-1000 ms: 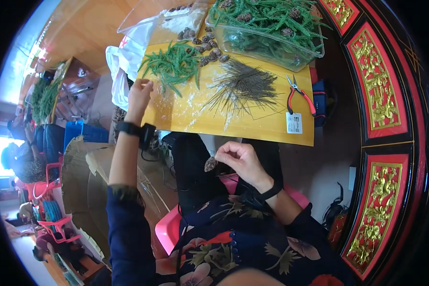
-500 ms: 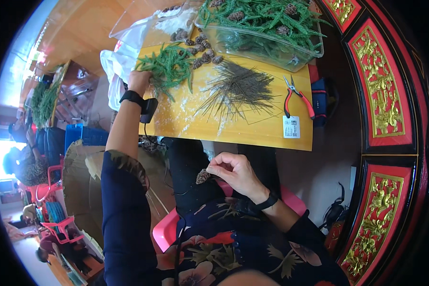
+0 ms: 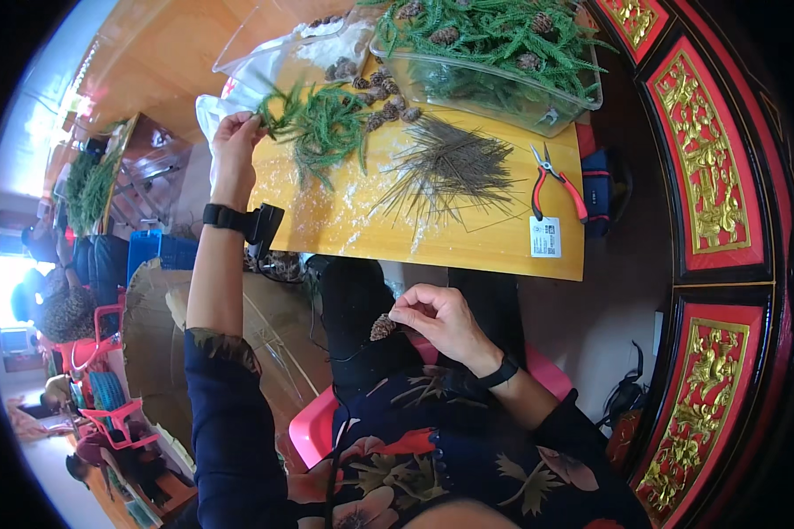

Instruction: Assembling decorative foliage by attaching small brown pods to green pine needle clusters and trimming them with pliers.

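Observation:
My left hand (image 3: 235, 145) pinches the end of a green artificial pine sprig (image 3: 279, 116), lifted at the left edge of the yellow table (image 3: 344, 231). Beside it lies a loose heap of similar green sprigs (image 3: 328, 132). Over my lap, my right hand (image 3: 447, 324) is closed, thumb and fingertips together, on a small brown pine cone (image 3: 382, 328) that hangs point down. A thin wire seems to trail from the cone, though it is hard to make out. A pile of dark thin wires (image 3: 459, 163) is spread on the tabletop, with several pine cones (image 3: 388, 97) behind it.
Red-handled pliers (image 3: 556, 181) and a white tag (image 3: 545, 237) lie at the table's right. Behind stand a clear bin (image 3: 503, 84) of greenery with cones and a clear tray (image 3: 238, 55) holding white powder. Cardboard (image 3: 185, 326) leans at left; a carved red-and-gold panel (image 3: 701, 150) stands at right.
My left hand has drawn back left from the heap, raising a sprig out of it. The right hand with the pine cone stays nearly in place.

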A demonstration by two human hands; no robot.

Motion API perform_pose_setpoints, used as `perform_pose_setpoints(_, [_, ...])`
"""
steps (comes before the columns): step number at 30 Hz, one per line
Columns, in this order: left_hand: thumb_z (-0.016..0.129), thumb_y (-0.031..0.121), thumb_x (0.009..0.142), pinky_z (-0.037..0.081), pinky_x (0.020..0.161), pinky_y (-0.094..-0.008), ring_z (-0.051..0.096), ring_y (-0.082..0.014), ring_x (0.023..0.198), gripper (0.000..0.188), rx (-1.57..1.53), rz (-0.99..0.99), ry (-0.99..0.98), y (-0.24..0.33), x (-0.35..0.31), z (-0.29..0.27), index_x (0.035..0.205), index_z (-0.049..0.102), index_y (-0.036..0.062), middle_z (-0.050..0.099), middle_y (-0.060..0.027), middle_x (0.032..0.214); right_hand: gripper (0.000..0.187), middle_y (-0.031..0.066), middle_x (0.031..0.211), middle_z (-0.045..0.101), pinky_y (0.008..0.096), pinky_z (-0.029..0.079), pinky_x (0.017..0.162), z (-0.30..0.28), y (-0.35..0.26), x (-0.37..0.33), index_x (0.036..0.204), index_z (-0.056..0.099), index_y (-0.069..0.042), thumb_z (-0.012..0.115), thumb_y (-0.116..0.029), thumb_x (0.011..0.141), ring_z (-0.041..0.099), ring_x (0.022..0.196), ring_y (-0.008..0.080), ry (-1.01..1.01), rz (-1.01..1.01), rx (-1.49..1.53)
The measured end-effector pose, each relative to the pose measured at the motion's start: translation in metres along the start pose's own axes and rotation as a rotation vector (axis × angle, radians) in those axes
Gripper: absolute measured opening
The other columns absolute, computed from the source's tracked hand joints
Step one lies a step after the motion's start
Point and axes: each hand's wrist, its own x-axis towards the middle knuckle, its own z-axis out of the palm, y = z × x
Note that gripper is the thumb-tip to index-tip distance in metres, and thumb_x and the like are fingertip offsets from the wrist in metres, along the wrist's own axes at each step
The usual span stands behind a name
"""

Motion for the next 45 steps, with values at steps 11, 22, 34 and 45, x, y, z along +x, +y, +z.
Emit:
perform_pose_setpoints(11, [0.059,0.008,0.09,0.053,0.074,-0.0235,0.061,-0.0152,0.087,0.022,-0.469,-0.241,-0.244,0.034,-0.057,0.018,0.11,0.055,0.0016,0.061,-0.0064,0.099,0.01,-0.0056,0.07,0.059,0.016,0.04,0.055,-0.004,-0.005,-0.002,0.086,0.064,-0.001,0.067,-0.01,0.085,0.049,0.063,-0.001,0.016,0.018,-0.034])
perform_pose_setpoints(22, [0.056,0.014,0.093,0.047,0.061,-0.0228,0.06,-0.0206,0.101,0.025,-0.737,-0.589,-0.159,0.018,-0.178,0.057,0.115,0.053,0.0043,0.063,-0.0073,0.108,0.007,-0.0035,0.075,0.061,0.0157,0.042,0.061,-0.018,-0.003,0.003,0.086,0.065,0.0,0.066,-0.008,0.086,0.053,0.068,0.0009,0.13,-0.015,0.044])
perform_pose_setpoints(34, [0.055,0.013,0.093,0.046,0.068,-0.0225,0.06,-0.0132,0.088,0.014,-0.603,-0.366,0.028,0.009,-0.265,0.072,0.105,0.056,0.0059,0.064,-0.0055,0.103,0.007,-0.0012,0.081,0.059,0.0166,0.042,0.062,0.015,-0.028,0.022,0.086,0.063,0.002,0.068,-0.002,0.083,0.054,0.07,0.0023,0.168,-0.299,0.05])
perform_pose_setpoints(45, [0.054,0.008,0.092,0.045,0.075,-0.0257,0.057,-0.0126,0.095,0.016,-0.479,-0.338,-0.034,0.031,-0.295,0.035,0.108,0.056,0.0059,0.06,-0.006,0.104,0.006,-0.0015,0.079,0.057,0.0182,0.041,0.058,0.008,-0.04,0.022,0.082,0.063,0.002,0.067,-0.002,0.083,0.051,0.067,0.0025,0.015,-0.196,0.038])
